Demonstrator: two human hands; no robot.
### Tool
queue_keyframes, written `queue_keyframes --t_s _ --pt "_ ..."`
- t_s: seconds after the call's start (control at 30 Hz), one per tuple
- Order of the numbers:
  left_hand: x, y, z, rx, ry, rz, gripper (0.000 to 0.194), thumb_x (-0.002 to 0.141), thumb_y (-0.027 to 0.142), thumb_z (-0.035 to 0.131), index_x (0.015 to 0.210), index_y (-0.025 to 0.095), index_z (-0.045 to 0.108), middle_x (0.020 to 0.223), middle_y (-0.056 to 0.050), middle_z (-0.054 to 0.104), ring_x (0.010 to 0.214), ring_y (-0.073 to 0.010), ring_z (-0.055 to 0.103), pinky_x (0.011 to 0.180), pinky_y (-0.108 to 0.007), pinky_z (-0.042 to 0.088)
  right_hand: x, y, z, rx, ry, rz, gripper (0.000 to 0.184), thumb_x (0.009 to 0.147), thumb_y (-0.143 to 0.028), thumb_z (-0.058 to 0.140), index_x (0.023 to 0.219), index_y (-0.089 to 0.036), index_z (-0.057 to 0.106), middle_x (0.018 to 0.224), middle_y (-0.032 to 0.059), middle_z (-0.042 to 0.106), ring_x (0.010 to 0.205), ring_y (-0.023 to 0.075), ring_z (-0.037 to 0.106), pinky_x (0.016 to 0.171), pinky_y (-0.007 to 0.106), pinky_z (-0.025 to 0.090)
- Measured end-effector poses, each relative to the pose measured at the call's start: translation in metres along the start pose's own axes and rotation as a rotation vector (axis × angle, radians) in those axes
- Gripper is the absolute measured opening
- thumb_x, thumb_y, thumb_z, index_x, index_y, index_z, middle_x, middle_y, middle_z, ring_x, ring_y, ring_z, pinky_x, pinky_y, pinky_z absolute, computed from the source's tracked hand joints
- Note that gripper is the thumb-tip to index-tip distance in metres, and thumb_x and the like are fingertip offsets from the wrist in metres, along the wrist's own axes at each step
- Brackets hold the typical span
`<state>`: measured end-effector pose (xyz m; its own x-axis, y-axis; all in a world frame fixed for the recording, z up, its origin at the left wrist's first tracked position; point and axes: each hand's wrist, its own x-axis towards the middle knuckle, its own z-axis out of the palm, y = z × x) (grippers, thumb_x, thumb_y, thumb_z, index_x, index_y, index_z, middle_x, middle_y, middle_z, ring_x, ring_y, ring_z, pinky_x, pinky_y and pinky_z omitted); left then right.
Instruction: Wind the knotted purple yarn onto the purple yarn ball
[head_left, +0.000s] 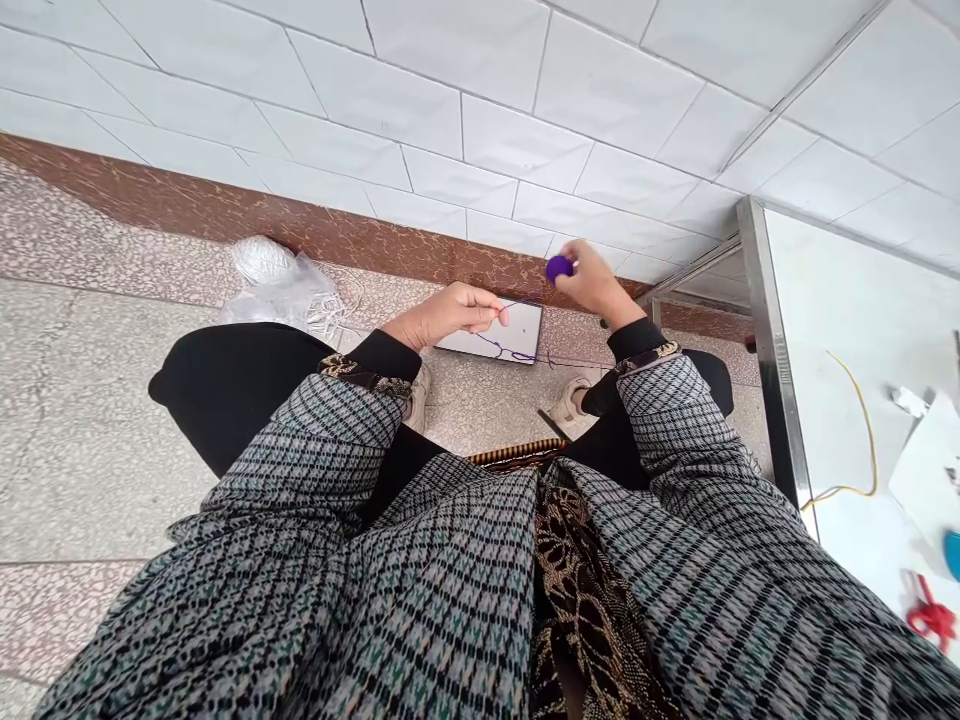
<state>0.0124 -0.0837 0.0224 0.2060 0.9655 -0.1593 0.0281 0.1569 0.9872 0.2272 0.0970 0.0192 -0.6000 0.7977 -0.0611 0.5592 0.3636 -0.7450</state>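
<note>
My right hand point(596, 282) is shut on a small purple yarn ball point(559, 268) held up at its fingertips. A thin purple thread point(517, 352) runs from the ball towards my left hand point(450, 315), whose thumb and fingers pinch it. Below the hands, a white rectangular board point(487, 335) lies tilted, with loops of the thread hanging across its lower right part. My hands are just above the board, and my left fingertips overlap its upper edge. What supports the board is hidden.
A clear plastic bag point(281, 285) with white cord lies on the speckled floor at left. To the right stands a white table with a steel edge point(772, 340), holding a yellow cable point(862, 430), white paper and red-handled scissors point(930, 615). A tiled wall rises ahead.
</note>
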Motion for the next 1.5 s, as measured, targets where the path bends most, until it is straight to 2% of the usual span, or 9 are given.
queue_keyframes --t_s 0.1,0.2,0.37,0.53,0.7,0.83,1.1,1.33,1.5 --pt "0.001 -0.001 -0.008 -0.070 0.139 0.103 0.012 0.086 0.020 0.067 0.079 0.012 0.072 0.053 0.003 0.044 0.048 -0.0073 0.035 0.050 -0.020 0.026 -0.017 -0.013 -0.005 -0.067 -0.518 -0.162 0.032 0.073 -0.011 0.072 0.103 -0.014 0.063 0.101 0.0072 0.066 0.094 0.0183 0.059 0.092 0.035 0.053" --pt "0.005 -0.006 -0.011 -0.123 0.238 0.126 0.012 0.084 0.019 0.067 0.074 0.013 0.069 0.052 0.003 0.043 0.047 -0.0066 0.033 0.049 -0.020 0.023 -0.028 -0.024 -0.014 0.310 -0.891 -0.258 0.042 0.080 -0.028 0.078 0.116 -0.014 0.061 0.105 0.0066 0.067 0.089 0.0137 0.060 0.084 0.028 0.055" --pt "0.009 -0.006 0.002 -0.131 0.123 0.077 0.015 0.086 0.020 0.070 0.074 0.013 0.070 0.054 0.002 0.047 0.048 -0.0080 0.039 0.052 -0.020 0.032 -0.024 -0.033 -0.014 0.830 -0.499 -0.248 0.071 0.077 -0.064 0.083 0.125 -0.021 0.051 0.118 0.0082 0.061 0.094 0.0145 0.061 0.081 0.026 0.058" --pt "0.006 0.005 0.015 -0.047 -0.181 0.045 0.020 0.087 0.028 0.075 0.074 0.013 0.074 0.055 -0.001 0.053 0.052 -0.0100 0.045 0.056 -0.023 0.038 -0.009 -0.034 0.005 0.553 -0.050 -0.041 0.048 0.091 -0.054 0.069 0.121 -0.023 0.048 0.116 0.0084 0.059 0.101 0.0189 0.061 0.088 0.031 0.058" --pt "0.002 0.008 0.010 -0.175 -0.108 0.095 0.022 0.082 0.031 0.079 0.071 0.013 0.073 0.055 -0.002 0.053 0.052 -0.0099 0.046 0.055 -0.023 0.038 -0.016 -0.032 0.013 0.027 -0.535 -0.159 0.034 0.075 -0.016 0.072 0.106 -0.016 0.057 0.102 0.0064 0.063 0.092 0.0172 0.056 0.089 0.032 0.053" --pt "0.003 0.003 0.005 -0.353 0.079 0.111 0.022 0.075 0.028 0.082 0.066 0.012 0.069 0.054 -0.002 0.051 0.050 -0.0093 0.045 0.052 -0.023 0.038 -0.027 -0.034 0.002 0.383 -0.954 -0.285 0.049 0.075 -0.032 0.081 0.114 -0.015 0.057 0.110 0.0066 0.064 0.093 0.0147 0.058 0.084 0.028 0.054" --pt "0.009 -0.001 0.011 -0.543 0.252 0.083 0.017 0.078 0.022 0.080 0.070 0.012 0.068 0.051 0.003 0.044 0.043 -0.0052 0.035 0.047 -0.019 0.033 -0.015 -0.035 -0.041 0.863 -0.044 -0.172 0.076 0.076 -0.082 0.071 0.128 -0.028 0.057 0.121 0.0111 0.061 0.110 0.0257 0.061 0.092 0.041 0.064" --pt "0.015 -0.015 0.004 -0.385 0.342 -0.027 0.014 0.079 0.016 0.070 0.067 0.012 0.068 0.045 0.008 0.028 0.039 -0.0039 0.020 0.042 -0.019 0.017 -0.007 -0.029 -0.057 0.691 0.173 -0.016 0.064 0.089 -0.075 0.065 0.127 -0.024 0.059 0.125 0.0133 0.061 0.125 0.0303 0.062 0.095 0.048 0.066" --pt "0.009 -0.006 0.013 -0.133 -0.045 -0.079 0.013 0.080 0.018 0.076 0.070 0.010 0.074 0.050 0.002 0.045 0.044 -0.0061 0.036 0.046 -0.019 0.028 0.007 -0.007 -0.035 0.680 0.228 0.033 0.047 0.093 -0.055 0.066 0.124 -0.022 0.054 0.125 0.0102 0.061 0.112 0.0222 0.066 0.097 0.041 0.063"
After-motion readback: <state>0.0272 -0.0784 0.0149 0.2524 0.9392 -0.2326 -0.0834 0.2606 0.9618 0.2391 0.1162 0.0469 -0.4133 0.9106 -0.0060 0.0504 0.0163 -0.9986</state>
